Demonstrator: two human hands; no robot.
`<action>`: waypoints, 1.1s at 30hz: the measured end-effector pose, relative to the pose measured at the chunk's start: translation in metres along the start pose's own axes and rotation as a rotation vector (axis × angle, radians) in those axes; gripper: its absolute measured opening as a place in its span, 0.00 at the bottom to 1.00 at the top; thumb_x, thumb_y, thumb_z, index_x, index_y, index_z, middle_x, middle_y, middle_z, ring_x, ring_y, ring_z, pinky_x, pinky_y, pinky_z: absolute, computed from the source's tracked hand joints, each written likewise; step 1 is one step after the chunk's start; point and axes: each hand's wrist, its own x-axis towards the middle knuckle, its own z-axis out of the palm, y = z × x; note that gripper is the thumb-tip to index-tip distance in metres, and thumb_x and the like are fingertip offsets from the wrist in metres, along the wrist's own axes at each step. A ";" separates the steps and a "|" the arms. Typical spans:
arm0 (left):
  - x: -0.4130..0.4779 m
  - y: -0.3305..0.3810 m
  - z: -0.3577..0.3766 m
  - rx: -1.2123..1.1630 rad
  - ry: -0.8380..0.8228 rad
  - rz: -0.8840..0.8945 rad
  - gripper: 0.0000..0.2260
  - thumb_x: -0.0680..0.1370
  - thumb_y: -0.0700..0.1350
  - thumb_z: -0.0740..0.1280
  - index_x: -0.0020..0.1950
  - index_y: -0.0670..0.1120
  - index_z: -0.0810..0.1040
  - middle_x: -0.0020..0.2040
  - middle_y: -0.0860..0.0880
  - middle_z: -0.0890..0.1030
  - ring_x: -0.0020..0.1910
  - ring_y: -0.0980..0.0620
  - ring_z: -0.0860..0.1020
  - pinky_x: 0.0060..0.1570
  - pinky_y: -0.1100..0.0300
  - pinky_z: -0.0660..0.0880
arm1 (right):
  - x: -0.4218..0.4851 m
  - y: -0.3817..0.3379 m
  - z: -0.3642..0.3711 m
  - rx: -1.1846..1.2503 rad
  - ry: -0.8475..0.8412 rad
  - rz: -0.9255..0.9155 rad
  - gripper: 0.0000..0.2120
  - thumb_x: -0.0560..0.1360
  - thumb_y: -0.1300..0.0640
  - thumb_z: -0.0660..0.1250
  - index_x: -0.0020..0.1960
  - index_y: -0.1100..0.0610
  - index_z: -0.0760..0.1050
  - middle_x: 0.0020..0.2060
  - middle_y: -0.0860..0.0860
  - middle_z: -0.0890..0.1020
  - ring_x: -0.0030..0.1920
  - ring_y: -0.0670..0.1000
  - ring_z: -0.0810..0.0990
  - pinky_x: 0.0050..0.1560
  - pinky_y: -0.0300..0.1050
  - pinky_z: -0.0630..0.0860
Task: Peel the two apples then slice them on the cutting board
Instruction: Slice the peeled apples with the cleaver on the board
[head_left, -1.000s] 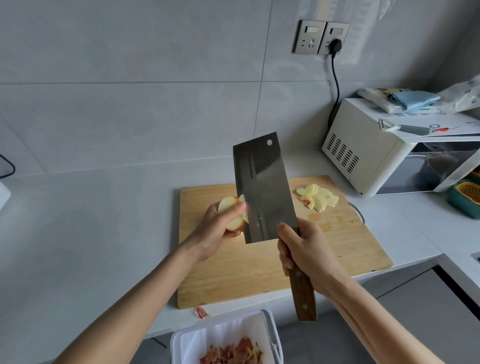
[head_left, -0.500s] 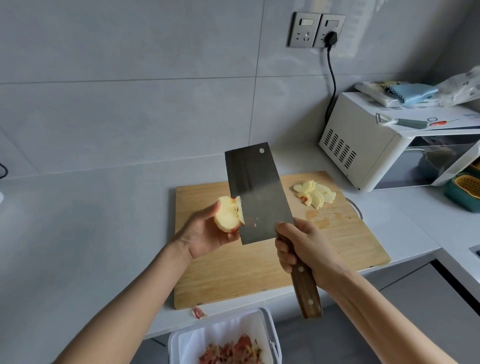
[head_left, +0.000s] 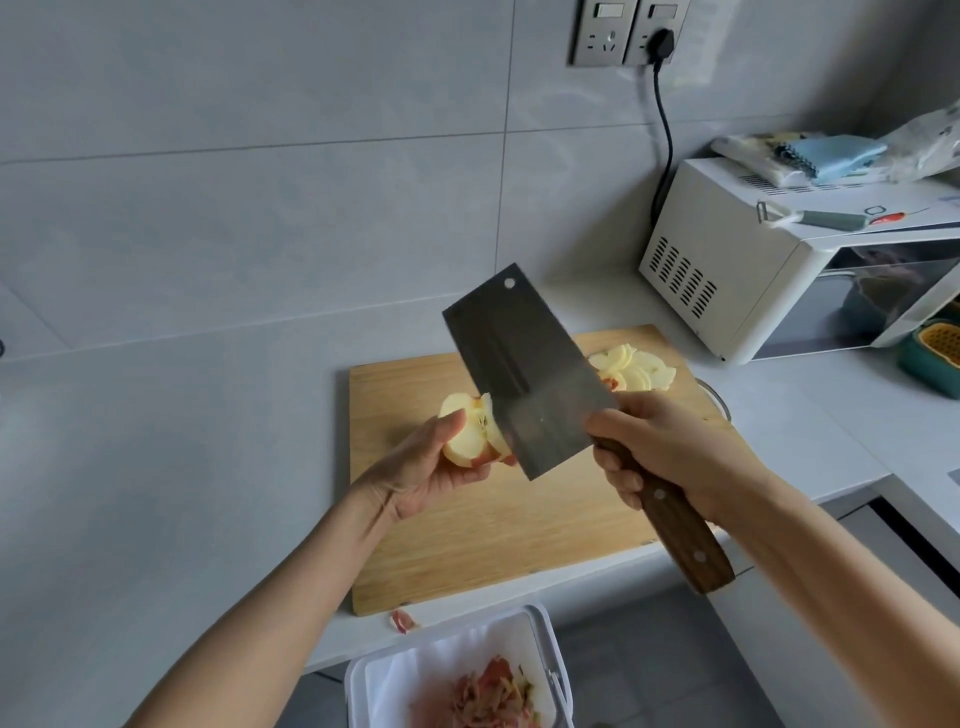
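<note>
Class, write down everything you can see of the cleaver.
The cleaver has a broad rectangular dark-grey metal blade, holed near one far corner, and a riveted dark wooden handle. The right hand grips the handle, holding it tilted above the cutting board, edge against the apple piece in the left hand.

Your apple (head_left: 464, 431) shows pale yellow flesh, with a red strip of skin along its lower edge and a small brown mark at the core. The cleaver (head_left: 530, 374) has a dark grey blade and a dark brown handle with silvery rivets. The board (head_left: 493, 535) is light honey wood with fine grain lines. The slices (head_left: 638, 371) are cream-yellow, one with a little red. The desk (head_left: 156, 467) is pale grey, and the wall (head_left: 260, 208) has grey tiles. The microwave (head_left: 727, 260) is white, and the cloth (head_left: 836, 158) is light blue. The bin (head_left: 543, 631) is white; its peels (head_left: 483, 696) are red and yellow.
</note>
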 end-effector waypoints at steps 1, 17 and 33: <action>0.000 0.001 -0.002 0.021 -0.005 0.026 0.40 0.53 0.51 0.84 0.59 0.43 0.71 0.47 0.41 0.83 0.46 0.45 0.82 0.38 0.61 0.80 | -0.002 -0.001 0.001 -0.055 0.064 -0.064 0.08 0.76 0.62 0.62 0.39 0.61 0.70 0.24 0.52 0.74 0.21 0.47 0.70 0.23 0.39 0.71; -0.003 -0.014 -0.016 0.113 -0.029 0.156 0.38 0.61 0.39 0.81 0.68 0.46 0.68 0.61 0.41 0.78 0.64 0.41 0.74 0.63 0.48 0.72 | -0.011 0.060 0.059 -1.082 0.370 -0.875 0.13 0.75 0.60 0.56 0.43 0.64 0.79 0.25 0.52 0.70 0.19 0.52 0.65 0.19 0.38 0.57; 0.000 -0.021 -0.020 0.162 0.008 0.208 0.29 0.62 0.42 0.80 0.62 0.48 0.76 0.58 0.42 0.80 0.59 0.39 0.78 0.53 0.54 0.78 | -0.004 0.060 0.070 -1.146 0.376 -0.764 0.12 0.74 0.62 0.57 0.39 0.63 0.77 0.23 0.52 0.69 0.17 0.51 0.64 0.16 0.41 0.58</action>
